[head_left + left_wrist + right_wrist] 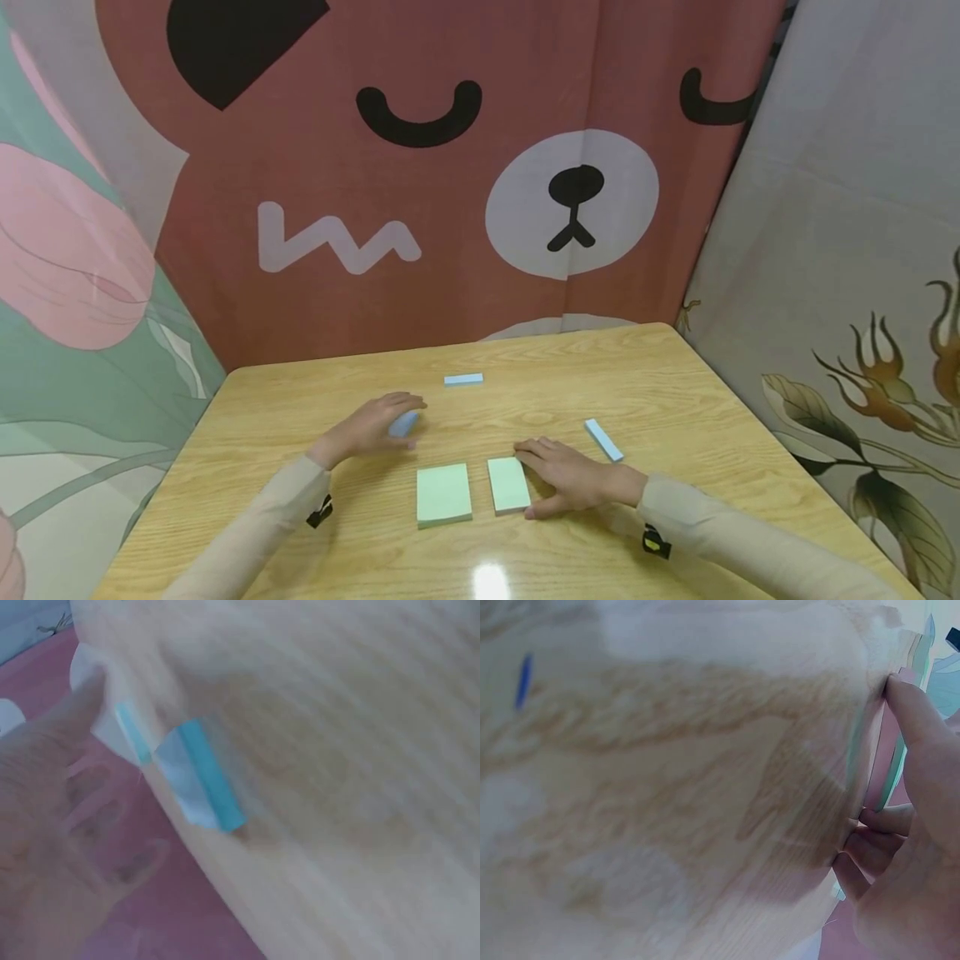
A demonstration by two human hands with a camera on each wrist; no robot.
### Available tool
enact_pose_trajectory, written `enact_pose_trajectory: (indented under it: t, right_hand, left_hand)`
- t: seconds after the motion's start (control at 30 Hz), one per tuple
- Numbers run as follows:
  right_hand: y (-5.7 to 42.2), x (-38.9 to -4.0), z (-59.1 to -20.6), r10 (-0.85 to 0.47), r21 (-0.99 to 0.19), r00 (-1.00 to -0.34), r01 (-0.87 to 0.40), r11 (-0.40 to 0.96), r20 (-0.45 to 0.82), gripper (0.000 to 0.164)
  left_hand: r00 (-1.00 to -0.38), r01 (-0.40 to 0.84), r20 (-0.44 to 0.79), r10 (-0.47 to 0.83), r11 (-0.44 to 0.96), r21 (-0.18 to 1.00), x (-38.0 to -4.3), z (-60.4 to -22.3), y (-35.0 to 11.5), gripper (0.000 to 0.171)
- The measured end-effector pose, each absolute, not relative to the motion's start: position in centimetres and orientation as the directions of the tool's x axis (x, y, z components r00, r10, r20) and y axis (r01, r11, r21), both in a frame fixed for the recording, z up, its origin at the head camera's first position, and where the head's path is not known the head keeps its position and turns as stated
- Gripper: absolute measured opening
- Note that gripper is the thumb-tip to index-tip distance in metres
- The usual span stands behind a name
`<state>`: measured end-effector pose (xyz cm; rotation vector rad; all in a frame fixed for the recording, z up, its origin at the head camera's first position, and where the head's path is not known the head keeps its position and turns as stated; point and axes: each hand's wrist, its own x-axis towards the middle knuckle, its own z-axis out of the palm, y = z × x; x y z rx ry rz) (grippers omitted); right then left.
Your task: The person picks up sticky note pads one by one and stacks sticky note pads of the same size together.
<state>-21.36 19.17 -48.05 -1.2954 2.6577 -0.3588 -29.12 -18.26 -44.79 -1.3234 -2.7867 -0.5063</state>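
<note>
My left hand (pixel 372 427), its thumb and fingers spread apart, is around a small blue sticky note pad (pixel 403 424) on the table's left half. In the left wrist view that blue pad (pixel 199 776) shows a brighter blue side, and the fingers stand apart from it. Beside a narrow light green sticky note pad (pixel 509 485), my right hand (pixel 566 479) rests low on the table, thumb by the near right corner and fingertips by the far right one. A wider green sticky note pad (pixel 444 496) lies left of the narrow one, a small gap between them.
One thin blue strip-shaped pad (pixel 463 379) lies toward the back of the wooden table (pixel 330 550). Another blue strip pad (pixel 603 440) lies slanted just beyond the right hand. Printed curtains (pixel 450 292) hang close behind the table and along both sides.
</note>
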Motion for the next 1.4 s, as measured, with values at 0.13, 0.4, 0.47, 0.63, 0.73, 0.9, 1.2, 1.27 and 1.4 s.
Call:
enact_pose_trajectory:
  t: [0.13,0.4,0.47,0.63,0.73,0.9,1.2,1.27,1.4]
  right_hand:
    - [19.2,-21.4,-47.9,-0.795,-0.282,-0.606,-0.757,0.590,-0.035,0.086]
    - [19.1,-21.3,-47.8,-0.797,-0.280,-0.603,-0.760,0.587,-0.036,0.085]
    - [19.1,-21.3,-47.8,-0.797,-0.281,-0.603,-0.758,0.588,-0.041,0.085]
    - [19.1,-21.3,-47.8,-0.793,-0.285,-0.607,-0.752,0.595,-0.051,0.085]
    - [19.1,-21.3,-47.9,-0.790,-0.286,-0.611,-0.748,0.599,-0.057,0.086]
    - [19.1,-21.3,-47.8,-0.791,-0.292,-0.610,-0.747,0.598,-0.059,0.086]
    - [19.1,-21.3,-47.8,-0.792,-0.282,-0.607,-0.752,0.596,-0.055,0.086]
    - [19.1,-21.3,-47.8,-0.793,-0.280,-0.607,-0.753,0.595,-0.051,0.085]
    - [19.1,-21.3,-47.9,-0.793,-0.275,-0.606,-0.755,0.595,-0.052,0.086]
  left_hand:
    - [-0.639,0.753,0.083,0.765,0.600,0.270,-29.3,-44.3,-18.9,0.065]
    - [-0.645,0.734,0.013,0.764,0.615,0.287,-29.3,-44.2,-19.4,0.065]
    - [-0.645,0.734,0.012,0.764,0.614,0.289,-29.3,-44.4,-19.5,0.064]
    - [-0.639,0.739,0.021,0.769,0.606,0.293,-29.5,-44.7,-19.6,0.064]
    - [-0.644,0.730,0.012,0.765,0.610,0.308,-29.5,-44.8,-19.6,0.065]
    - [-0.652,0.710,-0.018,0.758,0.619,0.337,-29.5,-44.9,-19.6,0.065]
    - [-0.666,0.694,-0.023,0.746,0.630,0.348,-29.6,-44.8,-19.6,0.063]
    - [-0.670,0.688,-0.033,0.742,0.637,0.347,-29.6,-44.8,-19.6,0.063]
    - [-0.674,0.681,-0.052,0.737,0.647,0.343,-29.5,-44.9,-19.8,0.063]
